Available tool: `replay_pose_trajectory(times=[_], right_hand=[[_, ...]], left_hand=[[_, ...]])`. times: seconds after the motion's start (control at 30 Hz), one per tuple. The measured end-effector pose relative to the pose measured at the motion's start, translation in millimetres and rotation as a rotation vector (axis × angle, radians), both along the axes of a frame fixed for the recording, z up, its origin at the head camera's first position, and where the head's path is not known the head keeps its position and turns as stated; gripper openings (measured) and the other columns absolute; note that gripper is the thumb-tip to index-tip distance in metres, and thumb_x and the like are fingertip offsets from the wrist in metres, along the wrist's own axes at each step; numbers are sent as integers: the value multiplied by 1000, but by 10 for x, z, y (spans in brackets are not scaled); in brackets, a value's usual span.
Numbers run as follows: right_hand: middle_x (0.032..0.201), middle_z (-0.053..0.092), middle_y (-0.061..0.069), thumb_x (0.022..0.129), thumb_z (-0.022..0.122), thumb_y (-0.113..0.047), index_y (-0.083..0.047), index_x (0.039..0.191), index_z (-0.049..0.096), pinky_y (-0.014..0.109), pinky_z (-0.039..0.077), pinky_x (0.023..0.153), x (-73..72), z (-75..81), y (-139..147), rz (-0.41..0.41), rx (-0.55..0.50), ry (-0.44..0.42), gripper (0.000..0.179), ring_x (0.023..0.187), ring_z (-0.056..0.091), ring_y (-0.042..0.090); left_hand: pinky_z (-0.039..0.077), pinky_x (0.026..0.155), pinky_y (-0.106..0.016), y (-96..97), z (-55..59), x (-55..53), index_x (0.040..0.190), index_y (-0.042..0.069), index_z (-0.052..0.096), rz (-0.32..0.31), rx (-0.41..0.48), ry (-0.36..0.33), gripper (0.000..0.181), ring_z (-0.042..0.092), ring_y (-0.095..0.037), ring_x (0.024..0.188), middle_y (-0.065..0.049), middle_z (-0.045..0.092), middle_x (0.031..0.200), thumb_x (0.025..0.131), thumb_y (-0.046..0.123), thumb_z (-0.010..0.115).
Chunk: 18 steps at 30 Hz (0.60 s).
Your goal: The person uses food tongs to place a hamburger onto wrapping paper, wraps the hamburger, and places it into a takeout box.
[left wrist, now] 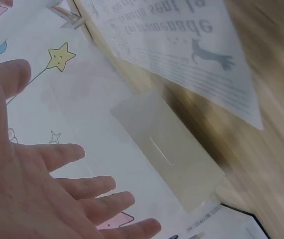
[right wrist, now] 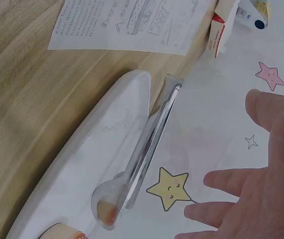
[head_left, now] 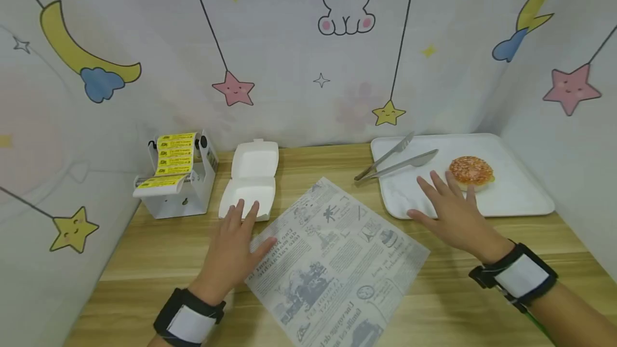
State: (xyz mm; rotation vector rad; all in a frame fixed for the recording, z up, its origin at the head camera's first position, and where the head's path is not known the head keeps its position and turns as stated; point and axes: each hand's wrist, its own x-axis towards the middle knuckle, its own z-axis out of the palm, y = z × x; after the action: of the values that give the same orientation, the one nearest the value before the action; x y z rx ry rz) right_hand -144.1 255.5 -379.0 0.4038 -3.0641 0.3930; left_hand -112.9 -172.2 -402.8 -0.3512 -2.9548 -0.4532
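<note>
My left hand (head_left: 233,250) is held over the table with its fingers spread and nothing in them. It is near the left corner of a printed paper sheet (head_left: 332,266) and just in front of an opened white clamshell box (head_left: 254,157). Above the front of a white tray (head_left: 523,197), my right hand (head_left: 453,216) also has spread fingers and holds nothing. A burger with a seeded bun (head_left: 471,169) sits on the tray, partly hidden behind the fingertips. Metal tongs (head_left: 402,166) lie spread across the tray's left rim, their joined end over the wood.
A label dispenser (head_left: 188,200) carrying a roll of yellow labels (head_left: 175,157) stands at the back left. The wooden table (head_left: 144,277) meets a white cloth wall (head_left: 289,52) printed with stars and a rabbit at the back, with more cloth on both sides.
</note>
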Motion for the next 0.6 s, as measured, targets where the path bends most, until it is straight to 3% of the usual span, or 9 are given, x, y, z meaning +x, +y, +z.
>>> replay_pose_trajectory(times=[0.13,0.27,0.43,0.6], right_hand=[[160,22,35,99,58,-56,0,157,34,84,2,106,2,-7,-27,4,-7,-8,83,149,5,57],[160,22,34,99,58,-56,0,156,34,83,2,107,14,-1,-35,4,-4,-7,83,149,5,56],[158,26,36,98,64,-48,3,153,38,79,9,111,10,-2,-29,14,-10,18,80,148,12,56],[154,33,37,99,65,-38,8,150,39,66,27,115,-131,-41,-30,10,-29,11,74,144,28,54]], left_hand=[[42,104,-66,231,39,-142,149,-2,46,-77,10,83,77,46,-50,134,-34,40,151,90,36,79],[52,96,-58,601,139,-371,146,0,50,-172,7,103,69,57,-46,125,-31,46,148,92,34,76],[59,80,-48,1050,279,-643,142,5,56,-267,-24,78,57,68,-36,109,-23,55,143,96,34,71],[59,66,-40,1352,295,-833,139,7,60,-285,-63,9,49,71,-29,94,-18,59,139,98,32,69]])
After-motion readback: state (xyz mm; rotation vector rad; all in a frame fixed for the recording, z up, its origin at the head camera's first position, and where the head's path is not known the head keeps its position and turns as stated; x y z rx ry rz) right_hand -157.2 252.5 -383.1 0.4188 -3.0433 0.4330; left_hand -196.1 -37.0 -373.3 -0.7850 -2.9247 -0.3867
